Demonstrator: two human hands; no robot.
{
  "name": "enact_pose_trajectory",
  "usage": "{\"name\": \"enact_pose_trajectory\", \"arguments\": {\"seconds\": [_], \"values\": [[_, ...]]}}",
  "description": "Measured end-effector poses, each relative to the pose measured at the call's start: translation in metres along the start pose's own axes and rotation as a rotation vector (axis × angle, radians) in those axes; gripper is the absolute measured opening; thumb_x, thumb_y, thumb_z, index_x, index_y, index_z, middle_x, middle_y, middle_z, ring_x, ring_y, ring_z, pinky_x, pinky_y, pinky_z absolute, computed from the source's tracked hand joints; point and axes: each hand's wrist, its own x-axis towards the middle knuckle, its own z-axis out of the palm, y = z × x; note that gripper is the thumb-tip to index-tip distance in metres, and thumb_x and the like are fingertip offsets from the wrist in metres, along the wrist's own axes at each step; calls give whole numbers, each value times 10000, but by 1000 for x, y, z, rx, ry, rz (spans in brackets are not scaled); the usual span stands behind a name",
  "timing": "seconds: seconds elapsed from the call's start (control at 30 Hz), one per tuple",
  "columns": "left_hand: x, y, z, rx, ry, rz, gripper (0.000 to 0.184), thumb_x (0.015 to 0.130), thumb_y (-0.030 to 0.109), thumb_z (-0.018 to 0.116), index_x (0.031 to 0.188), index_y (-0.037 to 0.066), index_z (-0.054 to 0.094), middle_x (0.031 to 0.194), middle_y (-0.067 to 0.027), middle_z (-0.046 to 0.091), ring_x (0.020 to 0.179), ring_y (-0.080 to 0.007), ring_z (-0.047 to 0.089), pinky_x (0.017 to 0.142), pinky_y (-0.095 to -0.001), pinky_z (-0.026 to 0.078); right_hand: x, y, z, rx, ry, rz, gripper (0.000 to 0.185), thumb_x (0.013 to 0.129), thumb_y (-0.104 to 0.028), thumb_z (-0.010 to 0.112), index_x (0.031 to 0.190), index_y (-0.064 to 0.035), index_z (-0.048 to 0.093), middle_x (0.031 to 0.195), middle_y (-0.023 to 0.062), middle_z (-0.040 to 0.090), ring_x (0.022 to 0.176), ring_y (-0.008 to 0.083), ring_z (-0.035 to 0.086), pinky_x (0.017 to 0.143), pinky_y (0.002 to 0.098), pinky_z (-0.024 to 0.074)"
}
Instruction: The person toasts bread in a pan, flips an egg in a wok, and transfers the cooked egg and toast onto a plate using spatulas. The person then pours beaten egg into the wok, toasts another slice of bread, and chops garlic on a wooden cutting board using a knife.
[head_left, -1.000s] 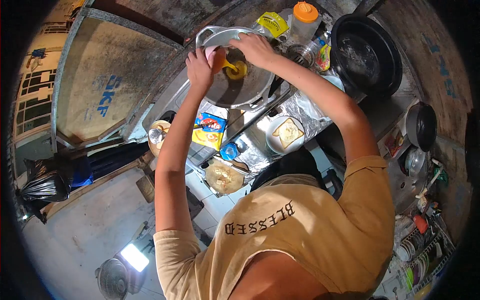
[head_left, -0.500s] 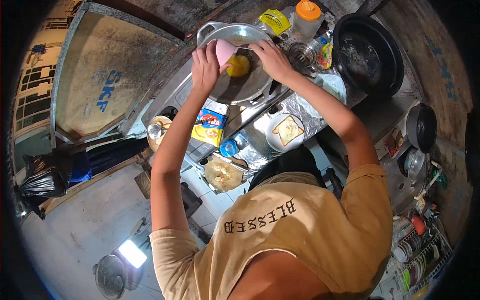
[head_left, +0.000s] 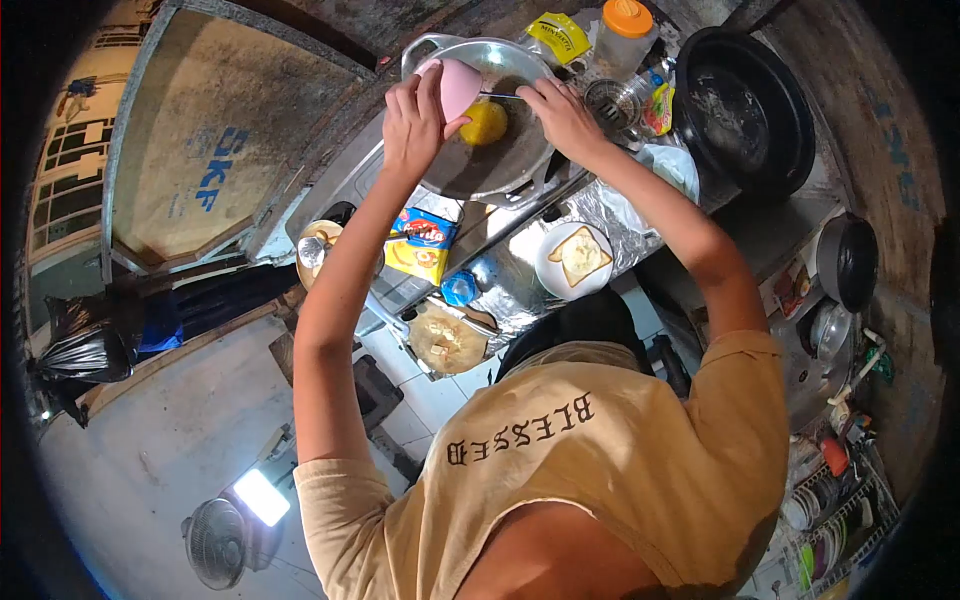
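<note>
My left hand [head_left: 413,125] is closed round a pink bowl [head_left: 461,88], tipped over a wide metal pan [head_left: 450,165]. In my right hand [head_left: 562,118] is a thin metal utensil [head_left: 503,96], pinched by its handle; its far end is hidden at the bowl's mouth, so I cannot tell whether it is a spoon or a fork. Beneath the bowl, a yellow pool that looks like beaten egg [head_left: 485,124] lies in the pan. Nearer to me, a slice of bread [head_left: 584,257] with a pale spread rests on a white plate [head_left: 548,279].
A blue-and-yellow packet [head_left: 420,245] and a blue-lidded container [head_left: 460,289] sit in front of the pan. Behind are a yellow pouch [head_left: 558,37] and an orange-lidded jar [head_left: 627,20]. A large black basin [head_left: 745,115] stands right. A round board [head_left: 445,338] is lower left.
Both hands keep their holds over the pan. The whole view has shifted slightly, and the yellow pool shows a little more beneath the tilted bowl.
</note>
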Motion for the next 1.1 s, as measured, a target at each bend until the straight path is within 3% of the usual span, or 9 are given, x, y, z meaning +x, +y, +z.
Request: {"name": "enact_pose_trajectory", "arguments": {"seconds": [0.07,0.3,0.37,0.47,0.9,0.97,1.1], "values": [[-2,1,-2,24,4,54,810,637,498,653,1250,34,401,1094,-140,440,948,-298,441,814,-361,427,2,-4,-5,71,56,52,299,773,-10,439,1062,-64,491,943,140,488,941,319,493,790,413,405],[-1,1,-5,18,-6,-21,796,671,506,622,1278,54,373,1099,-155,451,969,-304,436,830,-378,407,-2,-6,-2,7,-94,59,350,726,59,451,1055,-45,511,969,162,499,947,351,493,795,409,421],[-2,2,-3,-8,-12,14,789,672,500,624,1275,55,377,1095,-152,453,966,-306,437,831,-374,408,6,-7,1,93,54,115,365,718,68,454,1062,-44,503,957,163,502,928,351,499,791,408,424],[1,3,-4,16,-8,-43,785,672,499,626,1270,53,381,1092,-154,449,964,-310,438,829,-368,411,1,-3,7,30,-45,103,374,714,68,462,1067,-48,501,940,158,508,920,345,505,793,410,423],[-2,6,-6,-56,-51,-72,766,664,454,658,1261,61,382,1089,-158,442,949,-316,438,824,-370,408,9,7,11,132,46,71,305,750,47,443,1032,-39,520,945,164,516,922,353,506,784,414,423],[0,7,-7,-28,-11,-95,762,661,436,671,1257,60,382,1091,-159,442,949,-318,437,820,-370,409,3,19,18,28,-98,65,344,754,-1,456,1082,-86,515,939,152,505,926,334,501,791,405,418],[-2,3,-5,-53,3,-110,763,653,422,683,1254,59,384,1090,-162,440,949,-319,438,816,-373,410,4,14,7,137,-22,37,363,744,8,457,1090,-87,511,939,150,505,921,335,502,792,413,412]]}}
